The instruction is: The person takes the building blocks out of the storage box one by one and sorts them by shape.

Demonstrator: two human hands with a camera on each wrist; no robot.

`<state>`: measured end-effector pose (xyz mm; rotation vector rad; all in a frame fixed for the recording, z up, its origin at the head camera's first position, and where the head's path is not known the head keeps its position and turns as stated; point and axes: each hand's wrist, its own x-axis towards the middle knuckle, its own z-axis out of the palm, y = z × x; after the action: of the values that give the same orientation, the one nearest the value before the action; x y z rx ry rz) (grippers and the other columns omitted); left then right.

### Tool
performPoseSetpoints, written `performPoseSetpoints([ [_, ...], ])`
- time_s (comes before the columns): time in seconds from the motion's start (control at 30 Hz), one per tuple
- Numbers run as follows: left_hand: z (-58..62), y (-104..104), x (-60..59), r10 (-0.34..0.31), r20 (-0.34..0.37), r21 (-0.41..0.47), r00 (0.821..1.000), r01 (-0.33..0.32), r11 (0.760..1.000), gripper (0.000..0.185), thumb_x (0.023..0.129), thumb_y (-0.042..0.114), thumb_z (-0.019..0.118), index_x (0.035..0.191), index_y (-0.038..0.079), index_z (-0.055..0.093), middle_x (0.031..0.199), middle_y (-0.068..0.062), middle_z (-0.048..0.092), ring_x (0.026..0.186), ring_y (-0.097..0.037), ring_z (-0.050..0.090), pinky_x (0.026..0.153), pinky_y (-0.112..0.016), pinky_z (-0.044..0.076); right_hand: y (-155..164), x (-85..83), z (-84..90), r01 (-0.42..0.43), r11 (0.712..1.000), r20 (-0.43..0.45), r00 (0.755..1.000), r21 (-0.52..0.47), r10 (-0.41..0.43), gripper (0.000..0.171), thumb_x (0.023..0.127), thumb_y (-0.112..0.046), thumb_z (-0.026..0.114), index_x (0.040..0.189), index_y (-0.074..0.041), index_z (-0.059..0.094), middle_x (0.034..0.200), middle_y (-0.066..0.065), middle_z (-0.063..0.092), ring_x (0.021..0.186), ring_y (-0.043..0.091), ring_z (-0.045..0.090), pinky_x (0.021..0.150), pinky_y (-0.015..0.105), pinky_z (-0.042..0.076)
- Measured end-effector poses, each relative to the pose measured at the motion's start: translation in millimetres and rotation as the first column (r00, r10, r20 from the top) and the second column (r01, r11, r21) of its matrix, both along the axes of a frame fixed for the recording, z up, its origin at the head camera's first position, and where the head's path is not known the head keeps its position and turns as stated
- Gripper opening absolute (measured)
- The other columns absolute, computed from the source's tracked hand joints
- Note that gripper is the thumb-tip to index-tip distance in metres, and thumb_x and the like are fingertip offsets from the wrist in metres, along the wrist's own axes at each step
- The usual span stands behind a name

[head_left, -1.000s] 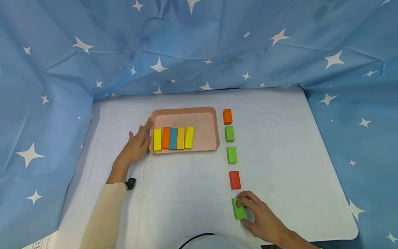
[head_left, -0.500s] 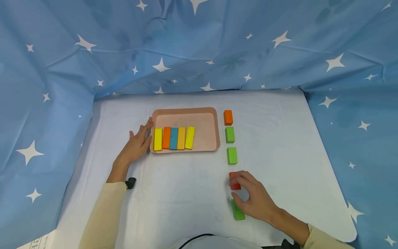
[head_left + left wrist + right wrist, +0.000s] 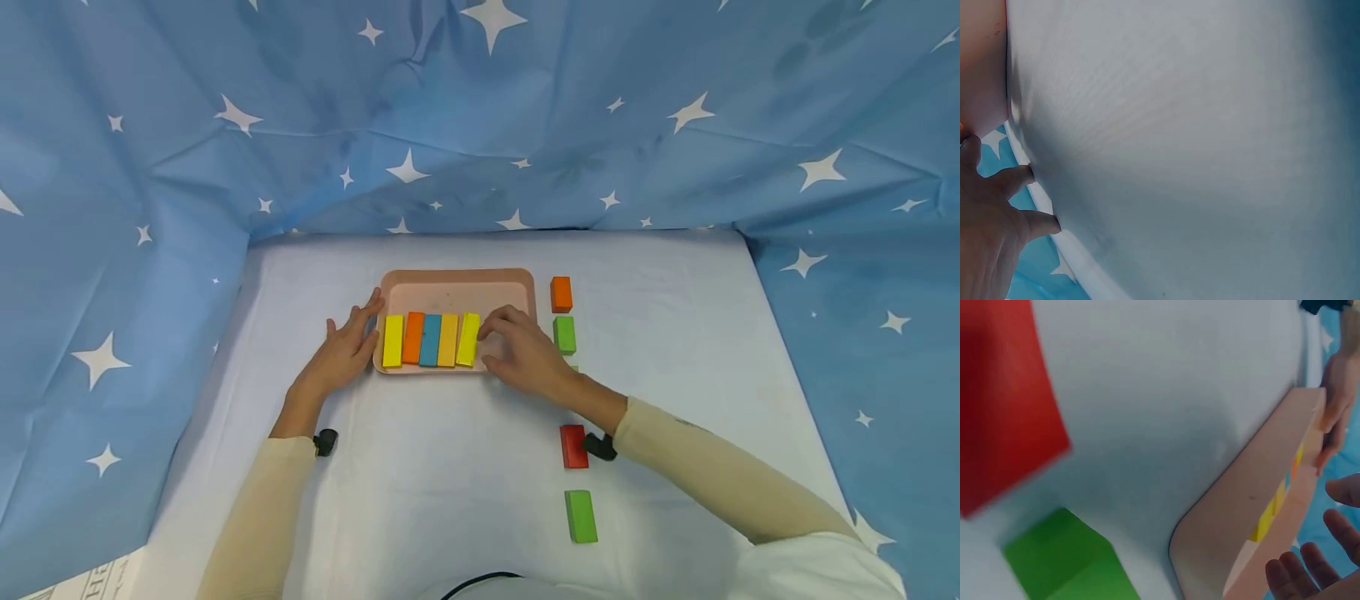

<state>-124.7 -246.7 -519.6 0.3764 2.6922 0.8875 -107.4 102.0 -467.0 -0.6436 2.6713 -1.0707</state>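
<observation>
In the head view a pink tray (image 3: 456,276) holds a row of blocks: yellow (image 3: 393,341), orange (image 3: 412,337), blue (image 3: 430,340), tan-yellow (image 3: 447,340) and another yellow block (image 3: 468,340), slightly tilted. My left hand (image 3: 339,357) rests against the tray's left rim, fingers spread. Over the tray's right part is my right hand (image 3: 528,353), its fingertips close beside the rightmost yellow block. The right wrist view shows the thumb and fingers of that hand (image 3: 1329,562) apart, nothing between them.
Right of the tray a column of blocks lies on the white table (image 3: 705,350): orange (image 3: 562,294), green (image 3: 565,335), another green one mostly hidden under my right wrist, red (image 3: 573,447) and green (image 3: 581,517). A blue star-patterned curtain (image 3: 480,108) surrounds the table.
My right hand has left the nearest green block, passed over the red one, and moved forward and left to the tray. My left hand stays at the tray's rim.
</observation>
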Motion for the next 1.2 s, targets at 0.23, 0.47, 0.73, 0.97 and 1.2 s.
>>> performPoseSetpoints([
  [0.23,1.7,1.8,0.0,0.001,0.007,-0.011,1.000,-0.001,1.000,0.060,0.114,0.031,0.037,0.169,0.025,0.014,0.176,0.010,0.004,0.158,-0.050,0.015,0.120,-0.078,-0.005,-29.7,-28.2,-19.0,-0.051,0.975,0.053,0.998,0.218,0.040,0.042,0.083,-0.023,0.086,0.123,-0.016,0.073,0.143,0.008,0.055,0.126,0.029,0.052,0.099,0.042,0.053],
  [0.47,0.5,1.5,0.7,0.002,-0.003,-0.018,1.000,-0.002,1.000,0.060,0.114,0.031,0.038,0.169,0.025,0.014,0.176,0.011,0.004,0.158,-0.050,0.016,0.120,-0.078,-0.004,-40.0,-31.6,-25.4,-0.074,0.948,0.047,0.997,0.310,0.063,0.053,0.079,-0.032,0.093,0.125,-0.018,0.070,0.148,0.011,0.053,0.130,0.031,0.053,0.103,0.043,0.053],
  [0.73,-0.3,2.2,-0.3,0.006,-0.004,-0.012,1.000,-0.006,1.000,0.061,0.114,0.031,0.038,0.169,0.026,0.014,0.176,0.011,0.004,0.158,-0.050,0.016,0.120,-0.078,-0.005,-40.9,-35.6,-27.7,-0.087,0.956,0.101,0.993,0.281,0.061,0.055,0.080,-0.025,0.092,0.127,-0.013,0.067,0.147,0.010,0.053,0.128,0.029,0.050,0.109,0.038,0.051],
  [0.97,0.1,2.4,-0.3,-0.003,-0.004,-0.011,1.000,0.003,1.000,0.061,0.114,0.031,0.038,0.169,0.024,0.014,0.176,0.009,0.005,0.158,-0.050,0.016,0.120,-0.078,-0.005,-38.9,-38.6,-27.6,-0.057,0.963,0.123,0.992,0.263,0.026,0.057,0.077,-0.017,0.091,0.130,-0.012,0.068,0.154,0.011,0.044,0.129,0.029,0.052,0.110,0.037,0.052],
  [1.2,-0.8,2.6,0.3,0.006,-0.007,-0.011,1.000,-0.006,1.000,0.060,0.114,0.031,0.038,0.169,0.025,0.016,0.176,0.011,0.004,0.158,-0.050,0.017,0.121,-0.077,-0.004,-30.3,-41.0,-17.0,-0.037,0.969,0.104,0.995,0.245,0.011,0.062,0.078,-0.015,0.088,0.137,-0.009,0.067,0.162,0.012,0.039,0.138,0.032,0.052,0.113,0.041,0.050],
])
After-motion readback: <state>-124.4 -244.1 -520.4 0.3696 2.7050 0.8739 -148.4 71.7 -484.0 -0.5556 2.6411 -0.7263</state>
